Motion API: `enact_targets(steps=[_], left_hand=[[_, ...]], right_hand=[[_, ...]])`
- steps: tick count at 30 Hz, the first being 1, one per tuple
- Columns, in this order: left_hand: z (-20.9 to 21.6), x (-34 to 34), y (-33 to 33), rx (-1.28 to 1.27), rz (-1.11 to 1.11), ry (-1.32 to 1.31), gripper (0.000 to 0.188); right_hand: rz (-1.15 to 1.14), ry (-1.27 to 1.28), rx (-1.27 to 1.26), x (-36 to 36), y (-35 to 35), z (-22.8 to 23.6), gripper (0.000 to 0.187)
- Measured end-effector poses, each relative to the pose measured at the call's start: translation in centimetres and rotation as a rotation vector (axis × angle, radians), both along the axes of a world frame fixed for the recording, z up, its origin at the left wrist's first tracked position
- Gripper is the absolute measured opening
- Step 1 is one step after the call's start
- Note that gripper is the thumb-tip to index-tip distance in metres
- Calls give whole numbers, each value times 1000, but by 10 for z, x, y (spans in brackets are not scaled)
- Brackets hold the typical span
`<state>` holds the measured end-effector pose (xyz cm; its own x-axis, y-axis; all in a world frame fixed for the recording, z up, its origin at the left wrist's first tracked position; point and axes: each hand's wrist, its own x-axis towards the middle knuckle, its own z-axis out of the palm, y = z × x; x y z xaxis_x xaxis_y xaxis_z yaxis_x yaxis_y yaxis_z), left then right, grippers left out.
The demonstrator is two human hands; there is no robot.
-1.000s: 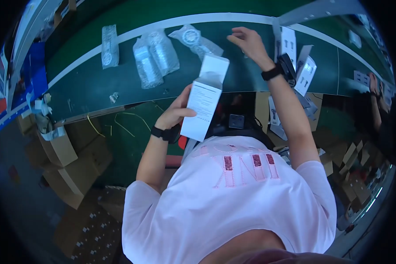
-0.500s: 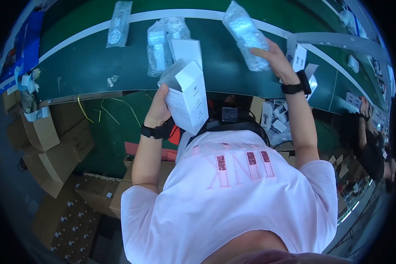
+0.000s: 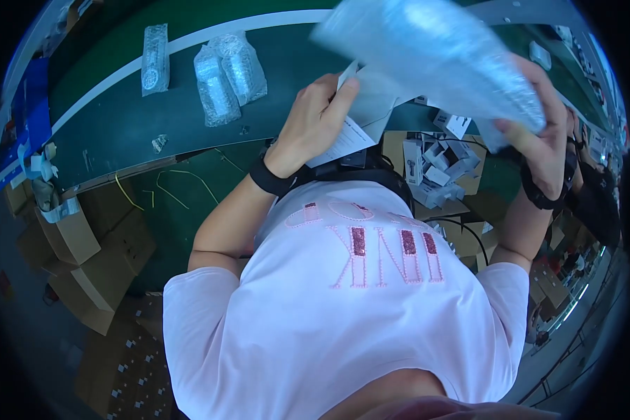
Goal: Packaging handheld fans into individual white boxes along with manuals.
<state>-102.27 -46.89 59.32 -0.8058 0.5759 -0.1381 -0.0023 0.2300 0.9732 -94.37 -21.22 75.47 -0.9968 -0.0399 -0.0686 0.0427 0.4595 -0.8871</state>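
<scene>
My left hand grips a white printed carton in front of my waist, thumb on its edge and the flap upright. In my right hand is a bubble-wrapped package, raised close to the camera so that it looks large. It hangs above and partly hides the carton's opening. What lies inside the wrap cannot be made out. On the green bench to the left, a pair of bubble-wrapped packages lie side by side, with one more bubble-wrapped package farther left.
Below the bench edge, an open cardboard box holds several small white cartons. A small white carton rests at the bench's right part. Brown cardboard boxes stand at the lower left. A person in dark clothes is at the far right.
My right hand has lifted the wrapped package up toward the camera and over the carton. My left hand has brought the carton rightward and tilted it. The view has shifted right.
</scene>
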Motion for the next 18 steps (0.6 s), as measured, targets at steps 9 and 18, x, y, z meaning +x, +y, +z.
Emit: enact_targets(steps=[9, 18], left_hand=[[10, -10, -17, -35, -8, -151, 53], [6, -2, 5, 156, 108, 136, 47]], right_hand=[[532, 10, 515, -44, 3, -1, 57], [635, 70, 415, -55, 5, 15, 54]])
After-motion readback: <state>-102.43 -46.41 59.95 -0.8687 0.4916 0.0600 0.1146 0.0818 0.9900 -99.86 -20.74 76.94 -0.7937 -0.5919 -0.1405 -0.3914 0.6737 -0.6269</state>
